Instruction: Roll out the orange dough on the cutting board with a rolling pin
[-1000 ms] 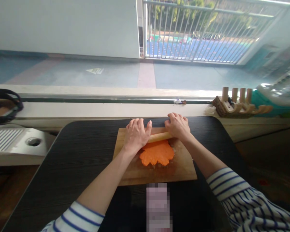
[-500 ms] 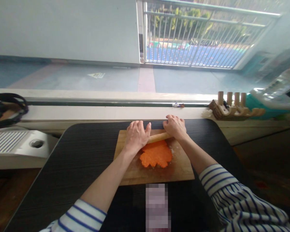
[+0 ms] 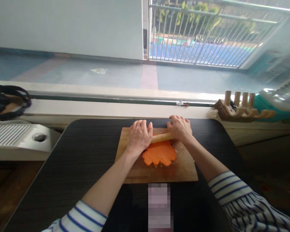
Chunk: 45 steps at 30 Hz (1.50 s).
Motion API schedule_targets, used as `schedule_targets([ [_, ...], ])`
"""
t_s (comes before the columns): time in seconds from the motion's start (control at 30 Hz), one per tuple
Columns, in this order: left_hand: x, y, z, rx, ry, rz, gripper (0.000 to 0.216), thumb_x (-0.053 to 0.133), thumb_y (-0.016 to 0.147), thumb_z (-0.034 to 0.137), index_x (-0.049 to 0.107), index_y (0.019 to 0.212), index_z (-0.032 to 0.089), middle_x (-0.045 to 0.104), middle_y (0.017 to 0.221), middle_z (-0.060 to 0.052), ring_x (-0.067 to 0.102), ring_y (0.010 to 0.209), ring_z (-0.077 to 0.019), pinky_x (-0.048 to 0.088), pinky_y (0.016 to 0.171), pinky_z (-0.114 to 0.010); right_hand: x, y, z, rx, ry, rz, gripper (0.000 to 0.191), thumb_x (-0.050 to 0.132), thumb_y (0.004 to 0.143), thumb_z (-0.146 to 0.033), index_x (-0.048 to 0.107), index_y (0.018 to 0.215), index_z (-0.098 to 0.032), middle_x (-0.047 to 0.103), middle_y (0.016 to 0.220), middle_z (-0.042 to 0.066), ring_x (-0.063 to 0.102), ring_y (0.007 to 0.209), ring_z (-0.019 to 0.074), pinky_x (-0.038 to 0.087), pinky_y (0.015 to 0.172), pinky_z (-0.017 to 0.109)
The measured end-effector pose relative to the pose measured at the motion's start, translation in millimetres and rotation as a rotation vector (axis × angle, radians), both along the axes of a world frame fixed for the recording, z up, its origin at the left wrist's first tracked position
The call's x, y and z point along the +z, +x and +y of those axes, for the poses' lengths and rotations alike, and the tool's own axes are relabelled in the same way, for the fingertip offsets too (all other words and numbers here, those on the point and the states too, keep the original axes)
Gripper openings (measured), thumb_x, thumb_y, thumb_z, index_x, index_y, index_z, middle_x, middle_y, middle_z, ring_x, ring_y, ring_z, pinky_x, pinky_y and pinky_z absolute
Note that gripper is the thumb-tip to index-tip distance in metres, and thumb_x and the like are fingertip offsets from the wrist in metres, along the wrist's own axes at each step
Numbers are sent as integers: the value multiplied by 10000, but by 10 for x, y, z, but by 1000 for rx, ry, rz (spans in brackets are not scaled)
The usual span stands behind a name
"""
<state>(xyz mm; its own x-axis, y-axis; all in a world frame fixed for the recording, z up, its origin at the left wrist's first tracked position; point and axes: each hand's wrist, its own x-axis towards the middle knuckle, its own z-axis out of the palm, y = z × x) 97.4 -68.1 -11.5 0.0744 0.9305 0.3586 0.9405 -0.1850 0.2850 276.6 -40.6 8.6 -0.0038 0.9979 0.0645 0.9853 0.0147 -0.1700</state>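
Note:
A pale wooden rolling pin (image 3: pixel 162 138) lies across the far part of an orange sheet of dough (image 3: pixel 159 154), slightly aslant. Over its left end is my left hand (image 3: pixel 140 134), closed with the thumb along the inner side. My right hand (image 3: pixel 180 127) holds the other end, fingers curled over it. The dough is flat, with a ragged near edge. Under it lies a wooden cutting board (image 3: pixel 159 175), with whitish specks and orange smears around the dough. The pin's two ends are hidden under my hands.
The board rests on a black table (image 3: pixel 87 154) by a window sill (image 3: pixel 106 109). A wooden rack with pegs (image 3: pixel 243 108) stands on the sill at right, near a teal container (image 3: pixel 263 103). At left are a white ridged unit (image 3: pixel 26 138) and a black strapped item (image 3: pixel 9 100).
The view has shifted slightly, so most things appear a little further right. Both hands stay on the rolling pin, with little visible movement over the dough.

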Motion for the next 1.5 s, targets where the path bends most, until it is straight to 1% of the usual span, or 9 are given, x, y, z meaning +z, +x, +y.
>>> schedule_targets([
  [0.33, 41, -36, 274, 60, -62, 47, 407, 267, 961, 401, 586, 949, 149, 678, 957, -140, 601, 963, -278, 440, 842, -399, 32, -92, 284, -27, -80, -21, 366, 362, 882, -283, 586, 1151, -175, 638, 1184, 136, 552, 1096, 267, 342, 937, 428],
  [0.5, 68, -34, 315, 48, -73, 115, 429, 268, 959, 423, 591, 945, 141, 678, 959, -145, 598, 970, -289, 443, 830, -398, 45, -111, 290, -61, -122, -15, 362, 355, 880, -267, 598, 1128, -162, 651, 1146, 142, 560, 1078, 267, 355, 916, 423],
  [0.73, 75, -26, 96, 3, -83, 86, 397, 290, 956, 404, 599, 937, 156, 671, 965, -135, 590, 995, -275, 444, 870, -399, 43, -67, -28, -37, -4, 0, 336, 363, 893, -282, 604, 1123, -234, 639, 1191, 78, 541, 1097, 230, 314, 965, 400],
  [0.97, 36, 22, -274, -43, -1, 146, 402, 318, 943, 386, 600, 1100, 146, 609, 1234, -166, 510, 1201, -301, 366, 1005, -458, -59, 20, -573, 28, 101, -11, 342, 325, 925, -255, 616, 1105, -239, 589, 1297, 45, 518, 1139, 195, 260, 1024, 360],
  [1.07, 16, 26, -320, -46, -10, 147, 403, 325, 936, 385, 601, 1110, 148, 597, 1259, -171, 495, 1226, -302, 344, 1028, -470, -74, 33, -641, 44, 119, -32, 346, 323, 926, -246, 608, 1123, -228, 557, 1339, 56, 484, 1183, 201, 229, 1051, 370],
  [1.17, -5, 17, -239, -26, -18, 122, 399, 329, 936, 400, 593, 1119, 164, 603, 1253, -157, 502, 1218, -293, 359, 1011, -464, -51, 16, -524, 28, 96, -40, 349, 336, 920, -256, 597, 1151, -233, 526, 1370, 66, 447, 1225, 216, 230, 1050, 394],
  [1.27, -7, 2, -98, -14, -26, 90, 390, 323, 941, 407, 588, 1094, 165, 633, 1191, -144, 528, 1176, -279, 393, 974, -438, -14, -11, -337, 13, 67, -29, 351, 336, 916, -271, 589, 1157, -242, 547, 1331, 75, 453, 1213, 227, 259, 1029, 408],
  [1.4, 36, -21, 84, 11, -97, 72, 388, 299, 949, 415, 593, 1014, 170, 670, 1069, -130, 579, 1071, -272, 442, 897, -414, 18, -44, -127, -10, 20, -4, 353, 342, 899, -275, 578, 1158, -235, 595, 1235, 90, 495, 1154, 246, 301, 992, 434],
  [1.5, 77, -33, 200, 32, -152, 89, 414, 276, 951, 429, 594, 980, 167, 674, 1042, -140, 592, 1034, -279, 459, 858, -413, 21, -65, 7, -34, -37, 14, 354, 344, 894, -277, 576, 1154, -216, 600, 1221, 109, 500, 1150, 260, 304, 988, 466],
])
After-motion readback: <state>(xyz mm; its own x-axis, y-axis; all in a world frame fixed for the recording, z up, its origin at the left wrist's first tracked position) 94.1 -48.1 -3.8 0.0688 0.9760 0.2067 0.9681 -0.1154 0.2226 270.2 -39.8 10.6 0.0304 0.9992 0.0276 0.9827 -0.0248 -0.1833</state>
